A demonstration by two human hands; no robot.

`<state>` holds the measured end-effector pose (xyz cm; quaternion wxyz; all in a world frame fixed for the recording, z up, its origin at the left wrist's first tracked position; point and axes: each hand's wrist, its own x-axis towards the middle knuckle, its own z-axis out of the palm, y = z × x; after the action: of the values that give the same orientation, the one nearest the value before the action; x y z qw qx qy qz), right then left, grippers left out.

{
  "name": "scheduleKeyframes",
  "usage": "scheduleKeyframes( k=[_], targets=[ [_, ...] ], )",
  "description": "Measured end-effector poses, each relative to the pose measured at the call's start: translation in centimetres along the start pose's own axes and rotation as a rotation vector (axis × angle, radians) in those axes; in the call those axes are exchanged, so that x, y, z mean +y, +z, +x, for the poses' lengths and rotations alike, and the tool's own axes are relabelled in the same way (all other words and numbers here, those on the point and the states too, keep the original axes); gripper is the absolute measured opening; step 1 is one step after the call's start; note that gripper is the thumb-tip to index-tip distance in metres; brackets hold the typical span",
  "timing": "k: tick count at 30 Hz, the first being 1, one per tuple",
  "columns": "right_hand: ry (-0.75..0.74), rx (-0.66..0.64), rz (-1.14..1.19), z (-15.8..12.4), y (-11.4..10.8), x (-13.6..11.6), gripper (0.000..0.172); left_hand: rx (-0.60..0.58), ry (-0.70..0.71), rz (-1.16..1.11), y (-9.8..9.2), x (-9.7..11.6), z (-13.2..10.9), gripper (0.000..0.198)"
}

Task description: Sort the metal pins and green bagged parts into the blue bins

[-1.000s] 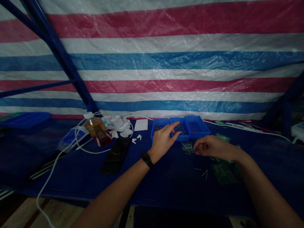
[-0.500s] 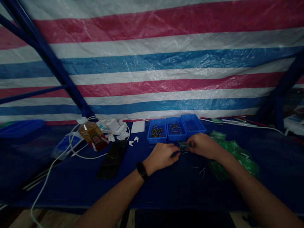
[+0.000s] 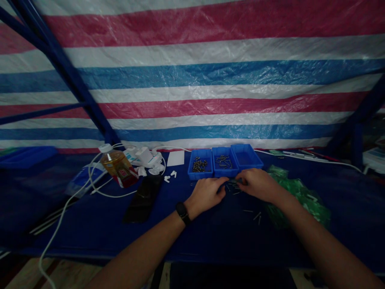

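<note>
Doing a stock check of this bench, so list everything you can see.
Striped tarpaulin: one, red, white and blue, behind the bench
Bench cover: one, dark blue, over the bench
Plastic trays: three, blue, in a row at the back; left holds dark screws, middle holds metal pins
Loose metal pins: several, silver, on the cover near the hands
Plastic bag: one, green, right of the right hand
Bottle: one, amber with white cap, back left
Phone: probably one, black, left of the trays
Earbuds: two, white, behind the phone
Card: one, white, beside the trays
Cable: one, white, trailing left
Wristband: one, black, left wrist
Left hand: one, beside the pins
Right hand: one, over the pins
</note>
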<state>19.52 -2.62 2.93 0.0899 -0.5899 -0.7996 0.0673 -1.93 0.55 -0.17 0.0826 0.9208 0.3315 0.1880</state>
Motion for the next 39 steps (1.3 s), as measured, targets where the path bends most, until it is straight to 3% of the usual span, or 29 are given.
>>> scheduleKeyframes(
  k=[4, 9, 13, 16, 21, 23, 26, 33, 39],
  targets=[
    [0.014, 0.152, -0.004, -0.3, -1.5, 0.6, 0.019, 0.021, -0.057, 0.008, -0.1, -0.1, 0.1, 0.032],
    [0.148, 0.432, 0.227, -3.6, -5.4, 5.5, 0.031, -0.036, -0.03, 0.049, -0.1, -0.1, 0.1, 0.025],
    [0.263, 0.377, 0.218, -6.0, -6.9, 9.4, 0.046, -0.041, -0.026, 0.084, 0.1, -0.1, 0.1, 0.023],
    [0.308, 0.435, 0.153, -5.9, -6.4, 9.2, 0.039, -0.021, -0.018, 0.083, 0.3, -0.1, 0.1, 0.025],
    [0.053, 0.092, 0.295, -3.9, -3.6, 5.0, 0.028, 0.07, 0.005, 0.023, 0.6, 0.3, 0.5, 0.032],
    [-0.005, 0.007, 0.227, -3.2, -2.2, 3.7, 0.037, 0.07, 0.014, 0.031, 0.8, 0.5, 0.8, 0.034],
    [-0.031, -0.037, 0.116, -2.5, -0.6, 2.8, 0.049, 0.027, 0.058, 0.079, 1.2, 0.8, 1.0, 0.034],
    [-0.042, -0.07, 0.07, -1.1, 0.8, 2.2, 0.028, -0.043, 0.171, 0.082, 1.2, 0.8, 0.6, 0.027],
    [-0.049, -0.056, 0.103, -0.9, 0.7, 2.3, 0.022, 0.04, 0.075, 0.004, 1.1, 0.3, 0.6, 0.029]
  ],
)
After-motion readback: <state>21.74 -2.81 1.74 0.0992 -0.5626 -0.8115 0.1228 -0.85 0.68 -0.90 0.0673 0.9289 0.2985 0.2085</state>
